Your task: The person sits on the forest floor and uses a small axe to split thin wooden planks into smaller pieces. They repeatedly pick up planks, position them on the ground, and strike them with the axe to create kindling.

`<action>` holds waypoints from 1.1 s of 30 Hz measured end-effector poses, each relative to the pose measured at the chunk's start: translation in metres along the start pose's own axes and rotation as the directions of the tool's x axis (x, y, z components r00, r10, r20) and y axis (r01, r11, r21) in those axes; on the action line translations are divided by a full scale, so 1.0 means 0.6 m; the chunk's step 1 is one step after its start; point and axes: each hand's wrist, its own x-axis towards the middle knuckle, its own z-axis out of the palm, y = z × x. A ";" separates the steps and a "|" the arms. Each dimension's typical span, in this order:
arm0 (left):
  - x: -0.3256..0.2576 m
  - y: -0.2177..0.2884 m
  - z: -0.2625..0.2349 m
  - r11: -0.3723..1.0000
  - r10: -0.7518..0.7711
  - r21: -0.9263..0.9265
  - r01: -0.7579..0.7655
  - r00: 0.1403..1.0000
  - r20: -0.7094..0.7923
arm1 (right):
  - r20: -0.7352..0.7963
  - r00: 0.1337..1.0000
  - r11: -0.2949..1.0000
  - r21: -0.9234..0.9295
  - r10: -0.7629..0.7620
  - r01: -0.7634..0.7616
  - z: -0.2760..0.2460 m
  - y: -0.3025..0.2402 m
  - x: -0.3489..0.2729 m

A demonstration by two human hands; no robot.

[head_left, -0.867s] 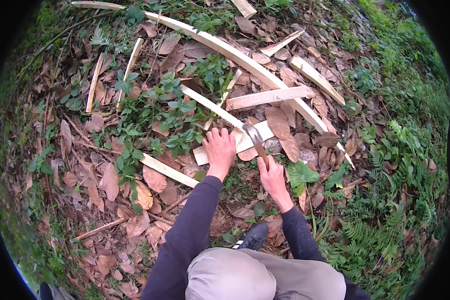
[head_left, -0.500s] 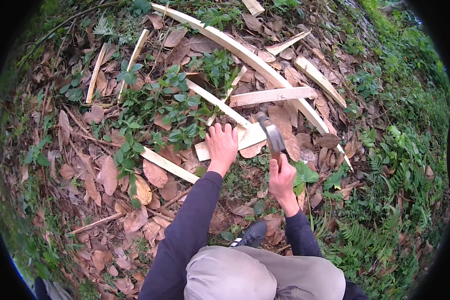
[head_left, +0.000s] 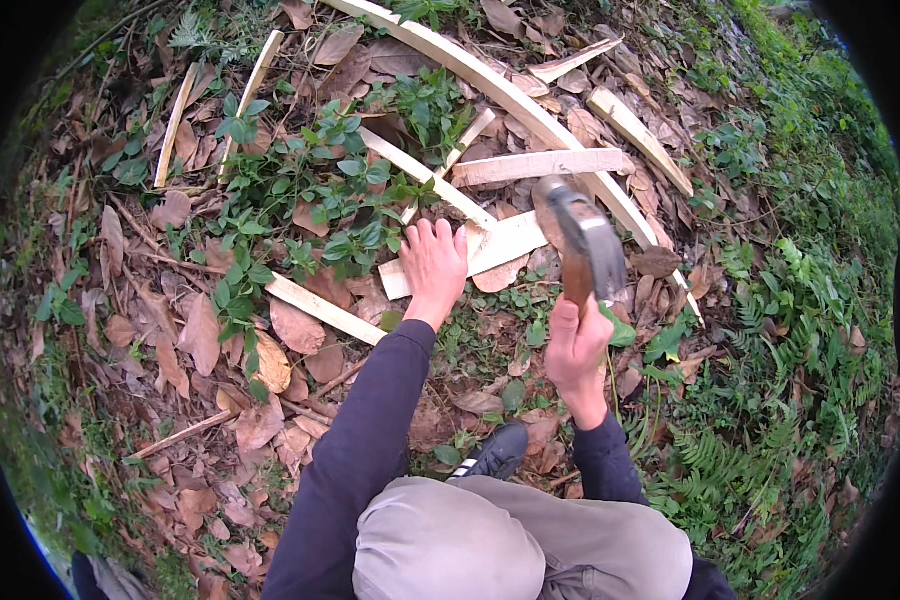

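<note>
My left hand [head_left: 437, 268] lies palm down across a short pale wooden board [head_left: 505, 247], fingers stretched over its far edge. A long thin wood strip [head_left: 430, 180] meets that board at its upper side, just beyond my fingertips. In my right hand [head_left: 580, 350] is a claw hammer [head_left: 588, 235], gripped by its brown wooden handle. The metal head is raised right of the board and apart from it. Whether a nail is in the wood cannot be made out.
A long curved plank [head_left: 500, 95] and a shorter flat piece [head_left: 540, 165] lie beyond the board. More strips lie at left [head_left: 325, 308] and right [head_left: 640, 140]. Dry leaves and green plants cover the ground. My shoe [head_left: 498, 452] is near my knees.
My right hand has moved slightly down and right, lifting the hammer away from the board's right end. My left hand stays on the board, and the view has shifted a little.
</note>
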 end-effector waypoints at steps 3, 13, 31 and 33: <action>0.001 0.000 -0.004 1.000 0.019 0.000 -0.019 0.999 -0.026 | -0.124 0.985 0.983 0.123 -0.121 0.136 0.012 0.063 -0.024; 0.010 0.000 -0.003 0.999 -0.035 0.011 0.034 0.999 0.018 | 0.012 0.998 0.998 -0.016 0.068 -0.068 0.000 -0.001 0.023; 0.013 0.018 -0.004 0.998 -0.060 0.022 0.058 0.995 0.079 | -0.132 0.991 0.944 0.331 0.030 0.015 0.010 0.043 0.031; 0.020 0.032 -0.003 0.999 -0.051 0.025 0.049 0.995 0.081 | 0.038 0.982 0.982 -0.042 0.185 -0.184 0.069 0.132 -0.013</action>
